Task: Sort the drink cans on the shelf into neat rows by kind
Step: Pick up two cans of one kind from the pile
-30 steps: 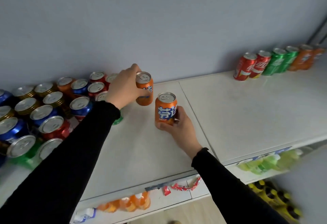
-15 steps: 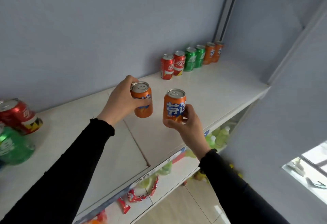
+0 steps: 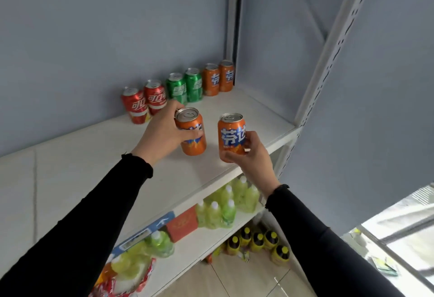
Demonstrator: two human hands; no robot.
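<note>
Now the head view faces the right end of the white shelf (image 3: 77, 174), where 1 second ago it faced the jumbled pile of cans at the left end; both arms have carried their loads across, which I judge means the carry is nearly over and placing comes next. The left hand (image 3: 162, 135) wraps its fingers and thumb round 1 orange can (image 3: 191, 132), held upright and just above or on the shelf; contact is unclear. The right hand (image 3: 252, 150) grips a second orange can (image 3: 231, 135) from below and behind, upright and slightly off the front edge. Both cans look undented, with silver tops and blue-and-white lettering. Against the back wall stands a row of 6: 2 red cans (image 3: 143, 104), 2 green cans (image 3: 185, 87), then 2 orange cans in the corner (image 3: 218, 77), touching side by side. The held pair likely belongs in front of those.
</note>
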